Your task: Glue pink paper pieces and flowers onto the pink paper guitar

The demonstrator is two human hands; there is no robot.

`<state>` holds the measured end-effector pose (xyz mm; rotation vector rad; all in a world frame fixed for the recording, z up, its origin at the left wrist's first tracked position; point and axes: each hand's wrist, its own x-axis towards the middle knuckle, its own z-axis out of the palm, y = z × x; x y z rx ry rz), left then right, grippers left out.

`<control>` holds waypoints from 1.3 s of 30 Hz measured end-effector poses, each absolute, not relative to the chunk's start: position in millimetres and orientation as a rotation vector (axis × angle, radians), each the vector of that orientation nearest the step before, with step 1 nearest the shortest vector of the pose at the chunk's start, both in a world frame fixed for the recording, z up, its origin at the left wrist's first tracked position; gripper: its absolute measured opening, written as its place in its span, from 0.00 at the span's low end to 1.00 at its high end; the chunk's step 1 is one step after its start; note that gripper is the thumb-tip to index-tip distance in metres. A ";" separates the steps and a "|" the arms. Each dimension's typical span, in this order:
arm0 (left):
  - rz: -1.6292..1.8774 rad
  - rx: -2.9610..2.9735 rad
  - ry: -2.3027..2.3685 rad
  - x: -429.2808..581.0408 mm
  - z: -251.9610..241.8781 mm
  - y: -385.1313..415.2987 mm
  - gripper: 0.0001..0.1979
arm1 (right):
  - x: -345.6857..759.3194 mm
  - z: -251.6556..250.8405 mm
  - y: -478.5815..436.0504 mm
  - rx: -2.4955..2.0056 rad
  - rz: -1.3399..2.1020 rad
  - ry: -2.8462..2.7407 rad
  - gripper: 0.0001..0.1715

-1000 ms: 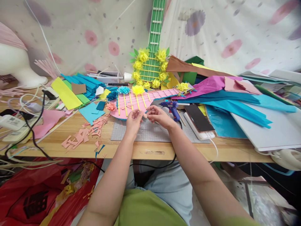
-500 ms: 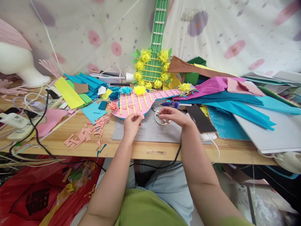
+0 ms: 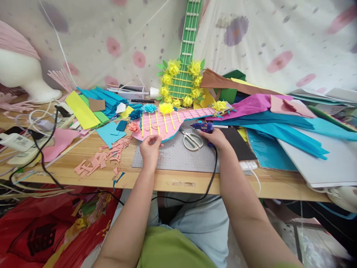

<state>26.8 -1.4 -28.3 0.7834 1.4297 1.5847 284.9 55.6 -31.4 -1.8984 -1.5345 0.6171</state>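
My right hand [image 3: 217,138] is wrapped round a blue glue gun [image 3: 203,127], its nozzle pointing left above the grey cutting mat [image 3: 178,158]. Near the lower edge of a pink paper guitar [image 3: 181,117], my left hand [image 3: 151,148] is pinched; whatever is between its fingertips is too small to name. Yellow strips and white strings cross the guitar, with a blue flower [image 3: 149,108], a yellow flower [image 3: 166,108] and a salmon flower [image 3: 133,127] at its left part. Scissors [image 3: 192,140] lie on the mat between my hands.
A green guitar [image 3: 186,56] with yellow flowers stands behind. Salmon paper scraps [image 3: 96,160] lie left, coloured paper [image 3: 279,123] and a dark phone [image 3: 239,145] right. The glue gun's black cord [image 3: 213,175] hangs over the table edge [image 3: 184,182].
My right hand has taken hold of the glue gun and lifted it off the mat area, uncovering the scissors' handles. My left hand has shifted slightly left, still pinched.
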 end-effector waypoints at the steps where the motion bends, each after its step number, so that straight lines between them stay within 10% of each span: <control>1: 1.592 0.776 1.433 26.9 -28.6 -1.4 0.12 | 283.0 -34.0 57.1 -1.909 0.614 -1.501 0.23; 12: 1.792 0.899 1.473 26.4 -41.8 0.5 0.09 | 220.2 -19.1 20.1 -1.153 1.101 -1.363 0.27; 39: 1.791 0.944 1.574 23.4 -46.6 -0.3 0.10 | 191.6 -37.4 19.2 -1.243 1.166 -1.582 0.27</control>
